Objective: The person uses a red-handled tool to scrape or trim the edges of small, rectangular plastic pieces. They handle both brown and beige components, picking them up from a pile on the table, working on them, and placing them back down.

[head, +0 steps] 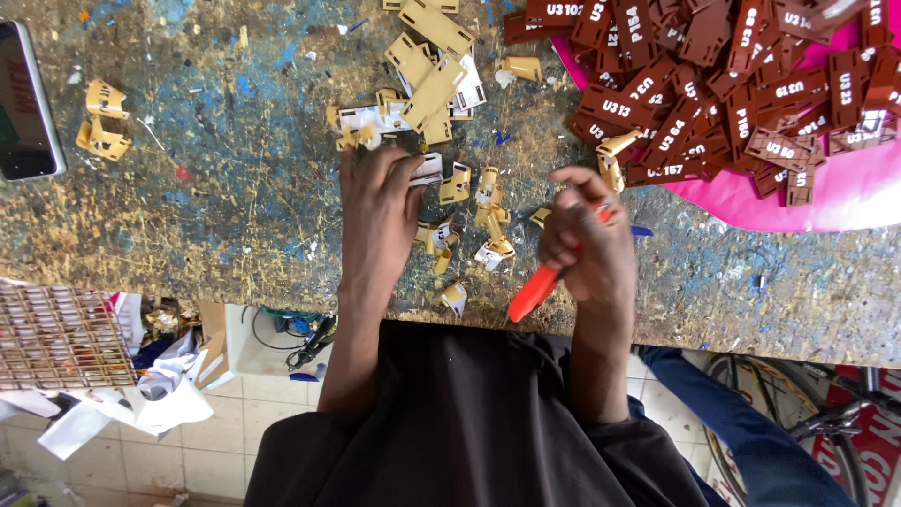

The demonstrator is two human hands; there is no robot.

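Left hand [378,214] flat, fingers spread, pressing small white tag [428,169]; right hand [584,246] beside it, fist around orange knife [532,292], handle slanting toward body.

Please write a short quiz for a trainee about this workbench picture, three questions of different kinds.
1. True or false: the right hand holds an orange-handled tool.
2. The brown tags lie on a sheet of which colour: A green, B pink, C white?
3. Fill in: the left hand rests flat on small ____ pieces.

Key: 1 true; 2 B, the pink sheet; 3 tan.
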